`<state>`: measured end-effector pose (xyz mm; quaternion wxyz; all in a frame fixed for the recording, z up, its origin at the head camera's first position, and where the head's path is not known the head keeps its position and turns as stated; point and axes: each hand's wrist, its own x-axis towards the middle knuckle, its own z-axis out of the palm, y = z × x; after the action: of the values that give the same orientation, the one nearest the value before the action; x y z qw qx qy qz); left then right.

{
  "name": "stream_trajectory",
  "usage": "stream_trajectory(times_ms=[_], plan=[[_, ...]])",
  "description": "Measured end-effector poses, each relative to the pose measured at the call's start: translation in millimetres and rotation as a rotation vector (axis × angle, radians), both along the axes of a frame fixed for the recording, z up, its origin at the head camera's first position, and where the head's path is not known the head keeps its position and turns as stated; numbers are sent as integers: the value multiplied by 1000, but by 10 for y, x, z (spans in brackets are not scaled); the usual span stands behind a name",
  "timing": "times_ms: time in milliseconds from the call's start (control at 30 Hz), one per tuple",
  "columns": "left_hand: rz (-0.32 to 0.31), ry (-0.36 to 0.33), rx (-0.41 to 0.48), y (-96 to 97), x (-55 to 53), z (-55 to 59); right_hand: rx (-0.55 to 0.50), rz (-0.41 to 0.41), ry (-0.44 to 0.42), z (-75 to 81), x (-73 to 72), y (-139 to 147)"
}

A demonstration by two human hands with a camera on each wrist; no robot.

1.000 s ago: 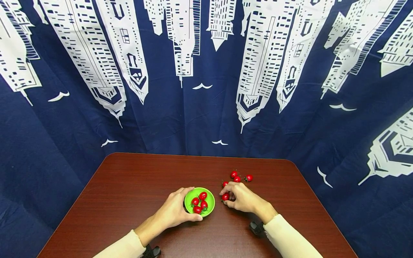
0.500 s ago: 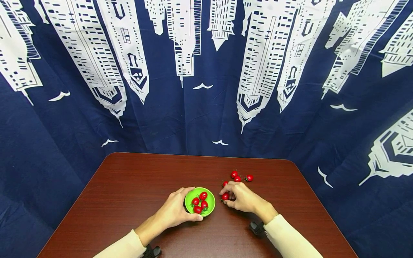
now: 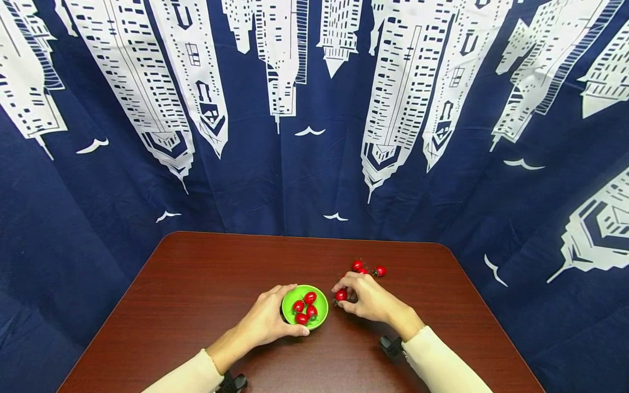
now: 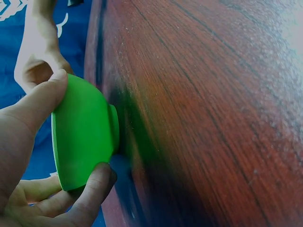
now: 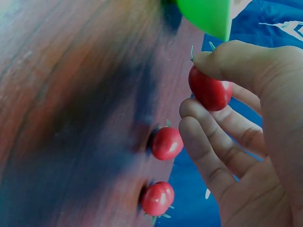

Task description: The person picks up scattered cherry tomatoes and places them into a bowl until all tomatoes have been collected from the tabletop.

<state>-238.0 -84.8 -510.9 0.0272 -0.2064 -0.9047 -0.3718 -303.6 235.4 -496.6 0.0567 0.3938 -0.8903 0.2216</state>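
Gripping a green bowl [image 3: 320, 305] at its left side, a left hand [image 3: 270, 321] curls its thumb round the near edge and its fingers round the far one. Four red tomatoes [image 3: 309, 297] lie inside the bowl, which stands with its mouth up over a brown table [image 3: 236, 262]; whether its foot touches the wood is hard to tell. Just to the bowl's right, a right hand [image 3: 366, 297] pinches a single tomato [image 5: 208, 91] between thumb and fingers, its green stem showing beside the thumb. The two hands are apart, with the bowl's right rim between them. Beyond the right hand, three loose tomatoes [image 3: 357, 266] show on the table near one another, one of them partly covered by the hand. Cream sleeves [image 3: 442, 360] cover both forearms. Behind the table hangs a navy cloth [image 3: 314, 180] printed with white buildings, their spires pointing down.
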Motion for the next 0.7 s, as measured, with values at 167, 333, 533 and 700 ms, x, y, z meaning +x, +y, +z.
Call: stream_trajectory(times_ms=[167, 333, 533, 700], plan=[[2, 8, -2, 6, -14, 2, -10, 2, 18, 81, 28, -13], [6, -10, 2, 7, -23, -18, -15, 7, 35, 147, 59, -44], [11, -11, 2, 12, -18, -24, -24, -1, 29, 252, 98, -103], [9, -5, 2, 10, -21, -16, -33, 14, 37, 301, 117, -171]])
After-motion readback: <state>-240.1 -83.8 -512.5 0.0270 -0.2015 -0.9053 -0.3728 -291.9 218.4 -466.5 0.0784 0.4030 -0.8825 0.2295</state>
